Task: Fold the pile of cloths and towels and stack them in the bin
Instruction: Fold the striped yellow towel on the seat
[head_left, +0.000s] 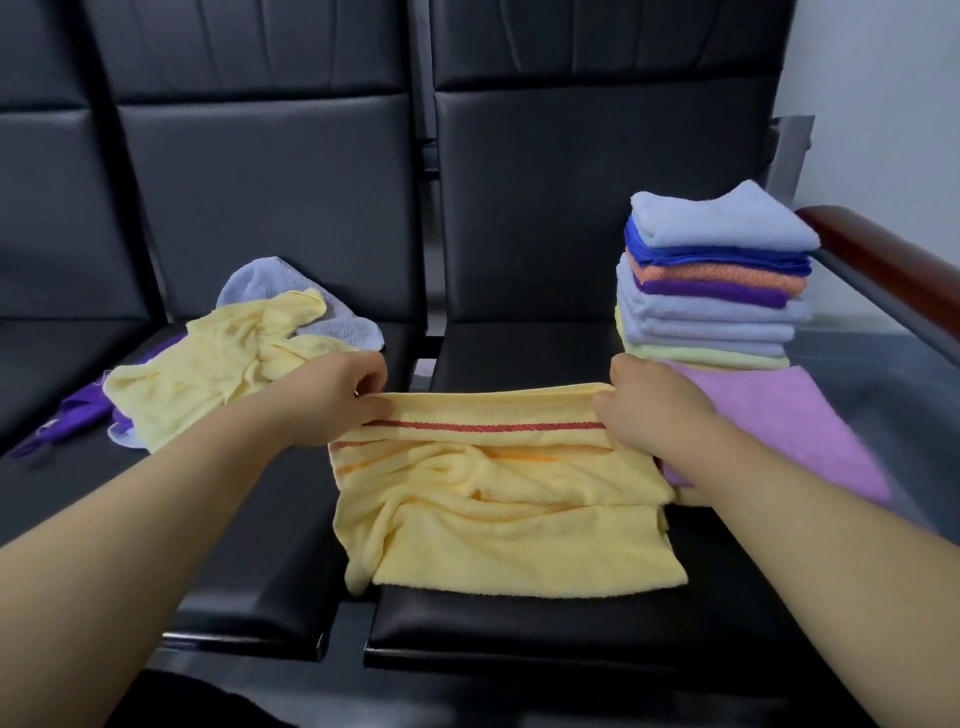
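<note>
Towel, yellow, is lying across the front of a black padded seat, with its near edge reaching almost to the seat's front lip. Its far edge, which is carrying a red stripe, is being lifted and held taut between the two hands, while the cloth beneath is bunching into loose wrinkles. A fainter orange stripe is showing on the layer underneath.

The left hand is pinching the left end of that raised edge, fingers curled over the hem. The right hand is gripping the right end in the same way, thumb and fingers closed on the cloth. Both bare forearms are reaching in from the bottom corners of the view.

Just beyond the right hand, a stack of folded cloths is standing on the same seat: light blue on top, then dark blue, orange, purple, several light blue and pale yellow. The stack is resting on a folded pink towel, which is spreading toward the viewer and touching the yellow towel's right side. A reddish-brown armrest is running behind the stack.

On the neighbouring seat to the left, unfolded pieces are lying in a heap: a pale yellow cloth over a light blue cloth and a purple cloth.
</note>
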